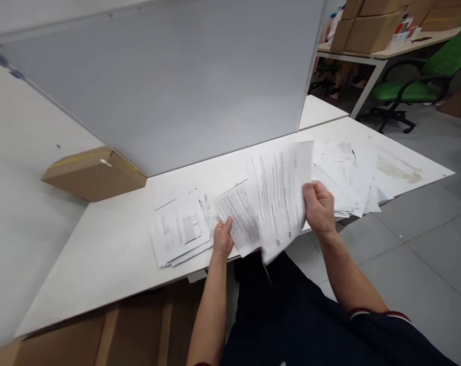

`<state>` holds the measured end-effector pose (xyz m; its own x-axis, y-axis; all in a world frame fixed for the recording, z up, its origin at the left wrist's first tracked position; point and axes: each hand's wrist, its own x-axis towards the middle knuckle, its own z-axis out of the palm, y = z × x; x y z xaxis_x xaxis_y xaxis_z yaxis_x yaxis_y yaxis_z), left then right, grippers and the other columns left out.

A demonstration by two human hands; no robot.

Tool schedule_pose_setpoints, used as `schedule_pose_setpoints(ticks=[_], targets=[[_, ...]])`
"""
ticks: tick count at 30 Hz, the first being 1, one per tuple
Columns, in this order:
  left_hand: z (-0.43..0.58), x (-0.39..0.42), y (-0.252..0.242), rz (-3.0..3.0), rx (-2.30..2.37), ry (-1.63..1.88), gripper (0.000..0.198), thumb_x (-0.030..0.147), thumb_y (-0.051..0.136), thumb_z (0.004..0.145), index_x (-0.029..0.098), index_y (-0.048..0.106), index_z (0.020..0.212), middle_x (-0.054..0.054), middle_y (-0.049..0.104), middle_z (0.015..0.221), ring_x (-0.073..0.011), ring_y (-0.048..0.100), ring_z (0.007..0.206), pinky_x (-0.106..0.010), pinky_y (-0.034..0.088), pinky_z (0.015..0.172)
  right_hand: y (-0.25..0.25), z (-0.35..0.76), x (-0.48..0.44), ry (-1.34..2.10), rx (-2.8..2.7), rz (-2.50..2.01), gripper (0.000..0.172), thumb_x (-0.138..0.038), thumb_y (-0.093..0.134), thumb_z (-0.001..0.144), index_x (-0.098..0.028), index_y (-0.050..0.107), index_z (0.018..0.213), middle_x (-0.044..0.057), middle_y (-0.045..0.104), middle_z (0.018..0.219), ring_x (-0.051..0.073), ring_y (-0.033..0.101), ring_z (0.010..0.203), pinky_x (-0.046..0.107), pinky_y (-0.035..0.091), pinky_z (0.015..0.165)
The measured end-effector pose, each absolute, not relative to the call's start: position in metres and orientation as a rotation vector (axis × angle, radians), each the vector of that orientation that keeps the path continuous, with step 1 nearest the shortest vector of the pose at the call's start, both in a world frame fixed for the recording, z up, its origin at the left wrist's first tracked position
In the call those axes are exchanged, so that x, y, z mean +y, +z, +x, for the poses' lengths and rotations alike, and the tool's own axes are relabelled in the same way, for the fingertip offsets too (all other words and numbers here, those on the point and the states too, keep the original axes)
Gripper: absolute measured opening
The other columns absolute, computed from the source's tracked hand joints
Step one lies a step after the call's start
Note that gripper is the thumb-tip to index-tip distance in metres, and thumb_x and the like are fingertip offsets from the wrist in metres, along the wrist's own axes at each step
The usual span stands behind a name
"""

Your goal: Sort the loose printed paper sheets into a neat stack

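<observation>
My left hand (223,238) grips the lower left edge of a printed sheet (238,216), thumb on top. In my right hand (319,207) is another sheet of printed paper (281,195), pinched at its right edge and tilted up, blurred by motion. This sheet overlaps the right part of the one in my left hand. Left of my hands lies a stack of papers (182,229), its top page bearing a printed figure. A looser, fanned-out pile of papers (342,178) lies beyond my right hand, reaching the front edge of the table.
The white table (112,254) runs along a grey panel (215,76) at the back. A cardboard box (96,175) stands at the back left corner. Cardboard boxes (371,33) sit on another desk, beside a green chair (409,91). More cardboard (62,340) is below the table.
</observation>
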<state>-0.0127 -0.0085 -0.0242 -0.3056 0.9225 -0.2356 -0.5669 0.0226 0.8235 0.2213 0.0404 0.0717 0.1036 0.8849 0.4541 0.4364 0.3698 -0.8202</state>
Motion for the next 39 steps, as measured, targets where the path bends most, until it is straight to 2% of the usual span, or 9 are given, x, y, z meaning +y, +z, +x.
schedule_pose_setpoints(ticks=[3,7,12,15,20,25,30,35,39], targets=[[-0.013,-0.009,-0.027,0.464,1.086,1.580,0.034,0.032,0.064,0.072,0.014,0.060,0.100,-0.011,0.064,0.105,-0.0215,0.055,0.105,-0.037,0.038,0.097,0.047,0.201,0.052,0.533,-1.783,-1.322,0.032,-0.041,0.031,0.088,-0.019,0.049,0.074,-0.001,0.048,0.056,0.012,0.043,0.052,0.023,0.028,0.049],[-0.012,-0.009,-0.024,0.493,1.073,1.550,0.038,0.037,0.061,0.073,0.012,0.060,0.102,-0.013,0.063,0.105,-0.0228,0.053,0.108,-0.038,0.038,0.097,0.015,0.175,0.061,0.326,-2.065,-1.493,0.035,-0.038,0.026,0.090,-0.016,0.053,0.083,0.001,0.051,0.053,0.014,0.046,0.047,0.024,0.022,0.048],[-0.009,-0.010,-0.019,0.519,1.069,1.542,0.043,0.040,0.061,0.072,0.011,0.058,0.104,-0.013,0.064,0.102,-0.0237,0.056,0.104,-0.040,0.042,0.092,0.005,0.153,0.053,0.253,-2.168,-1.511,0.037,-0.035,0.023,0.091,-0.015,0.053,0.087,0.003,0.056,0.056,0.014,0.049,0.048,0.023,0.021,0.046],[-0.009,-0.010,-0.020,0.527,1.096,1.537,0.042,0.039,0.062,0.071,0.012,0.058,0.103,-0.012,0.065,0.099,-0.0237,0.057,0.102,-0.040,0.043,0.091,0.003,0.146,0.050,0.332,-2.175,-1.493,0.036,-0.035,0.024,0.091,-0.015,0.054,0.089,0.004,0.058,0.061,0.015,0.051,0.054,0.023,0.027,0.049],[-0.007,-0.012,-0.019,0.587,1.116,1.544,0.042,0.039,0.060,0.073,0.013,0.058,0.105,-0.012,0.063,0.105,-0.0229,0.056,0.103,-0.039,0.043,0.090,0.001,0.158,0.054,0.651,-1.879,-1.402,0.041,-0.042,0.042,0.083,-0.013,0.047,0.112,0.013,0.057,0.103,0.019,0.054,0.087,0.028,0.041,0.065],[-0.006,-0.019,0.006,0.845,1.257,1.649,0.036,0.038,0.059,0.073,0.017,0.061,0.102,-0.007,0.065,0.100,-0.0217,0.054,0.104,-0.037,0.039,0.094,0.021,0.172,0.052,1.326,-1.697,-0.995,0.024,-0.039,0.045,0.081,-0.017,0.052,0.089,0.003,0.060,0.081,0.015,0.056,0.074,0.027,0.044,0.065],[-0.009,-0.026,0.031,1.052,1.342,1.782,0.031,0.032,0.066,0.068,0.017,0.064,0.095,-0.005,0.067,0.090,-0.0218,0.057,0.097,-0.033,0.042,0.089,0.035,0.168,0.045,1.287,-1.440,-0.794,0.019,-0.038,0.050,0.079,-0.020,0.048,0.086,0.002,0.059,0.084,0.015,0.056,0.081,0.029,0.045,0.072],[-0.012,-0.023,0.013,0.984,1.370,1.750,0.021,0.033,0.066,0.067,0.018,0.066,0.081,-0.003,0.066,0.081,-0.0188,0.059,0.083,-0.029,0.045,0.078,0.016,0.165,0.048,1.354,-1.460,-0.844,0.025,-0.041,0.051,0.077,-0.019,0.048,0.088,0.004,0.059,0.084,0.016,0.056,0.080,0.030,0.045,0.071],[-0.011,-0.020,0.002,0.980,1.363,1.729,0.022,0.034,0.064,0.069,0.017,0.066,0.084,-0.003,0.066,0.083,-0.0177,0.058,0.085,-0.028,0.043,0.081,0.003,0.164,0.051,1.346,-1.515,-0.839,0.030,-0.040,0.049,0.078,-0.018,0.051,0.099,0.006,0.060,0.094,0.018,0.055,0.091,0.032,0.044,0.076]])
